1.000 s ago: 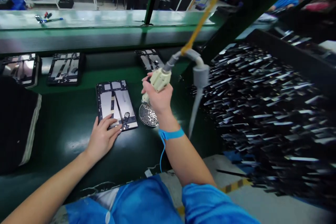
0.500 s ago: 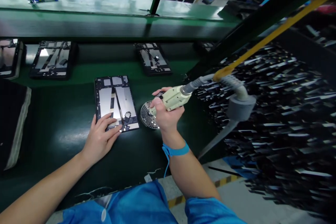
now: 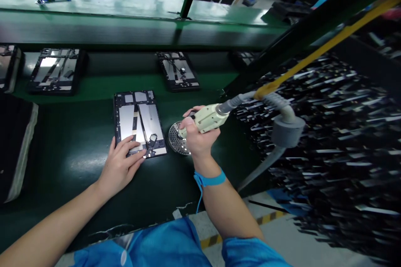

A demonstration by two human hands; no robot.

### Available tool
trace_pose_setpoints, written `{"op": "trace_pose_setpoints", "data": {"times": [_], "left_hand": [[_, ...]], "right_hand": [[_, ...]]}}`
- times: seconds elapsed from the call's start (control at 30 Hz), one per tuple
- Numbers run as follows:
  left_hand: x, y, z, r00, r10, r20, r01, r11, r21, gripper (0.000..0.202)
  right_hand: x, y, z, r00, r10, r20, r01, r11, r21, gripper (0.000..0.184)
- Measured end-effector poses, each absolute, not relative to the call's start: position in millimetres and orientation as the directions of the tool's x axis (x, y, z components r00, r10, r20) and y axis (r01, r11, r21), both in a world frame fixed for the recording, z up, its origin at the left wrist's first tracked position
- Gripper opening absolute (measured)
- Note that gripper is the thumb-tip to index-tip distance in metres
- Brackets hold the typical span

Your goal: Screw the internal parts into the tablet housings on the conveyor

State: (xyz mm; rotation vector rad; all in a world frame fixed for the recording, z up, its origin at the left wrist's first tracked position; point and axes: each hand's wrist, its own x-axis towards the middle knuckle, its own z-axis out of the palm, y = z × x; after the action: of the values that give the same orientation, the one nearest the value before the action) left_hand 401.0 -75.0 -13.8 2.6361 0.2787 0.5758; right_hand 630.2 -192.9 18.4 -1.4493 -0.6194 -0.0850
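Note:
An opened tablet lies on the dark green worktop, showing silver battery panels, flat ribbon cables and a small dark square part near its lower edge. My left hand rests on the tablet's lower left corner, fingers stretched out and apart. In my right hand is a pale cream electric screwdriver, with my fingers wrapped round its body. Its front end is over a round metal dish full of small holes, just right of the tablet. Whether the bit touches the dish is hidden by my hand.
Behind, more opened tablets lie on a green conveyor belt. A yellow strap and grey cable run to the screwdriver. Racked dark strips fill the right side. A black padded block stands at left.
The tablets on the belt behind have shifted slightly left. Both my hands, the tablet before me and the screwdriver stay in nearly the same place.

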Motion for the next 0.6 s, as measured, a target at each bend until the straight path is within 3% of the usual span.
{"op": "trace_pose_setpoints", "data": {"times": [0.13, 0.27, 0.37, 0.47, 0.6], "left_hand": [[403, -75, -14, 0.887, 0.284, 0.364, 0.1, -0.888, 0.449, 0.023], [408, -76, -16, 0.881, 0.297, 0.368, 0.106, -0.883, 0.457, 0.022], [411, -77, -16, 0.883, 0.301, 0.361, 0.107, -0.877, 0.469, 0.022], [410, -76, -17, 0.883, 0.309, 0.354, 0.113, -0.871, 0.478, 0.024], [409, -77, -18, 0.884, 0.31, 0.351, 0.111, -0.867, 0.485, 0.025]], "right_hand": [[630, -194, 25, 0.826, 0.316, 0.467, 0.441, 0.152, -0.884, 0.024], [613, -191, 48, 0.827, 0.285, 0.484, 0.416, 0.267, -0.869, 0.021], [587, -186, 58, 0.781, 0.41, 0.471, 0.333, 0.363, -0.87, 0.022], [565, -180, 53, 0.7, 0.569, 0.432, 0.273, 0.346, -0.898, 0.025], [555, -178, 40, 0.657, 0.63, 0.414, 0.24, 0.346, -0.907, 0.027]]}}
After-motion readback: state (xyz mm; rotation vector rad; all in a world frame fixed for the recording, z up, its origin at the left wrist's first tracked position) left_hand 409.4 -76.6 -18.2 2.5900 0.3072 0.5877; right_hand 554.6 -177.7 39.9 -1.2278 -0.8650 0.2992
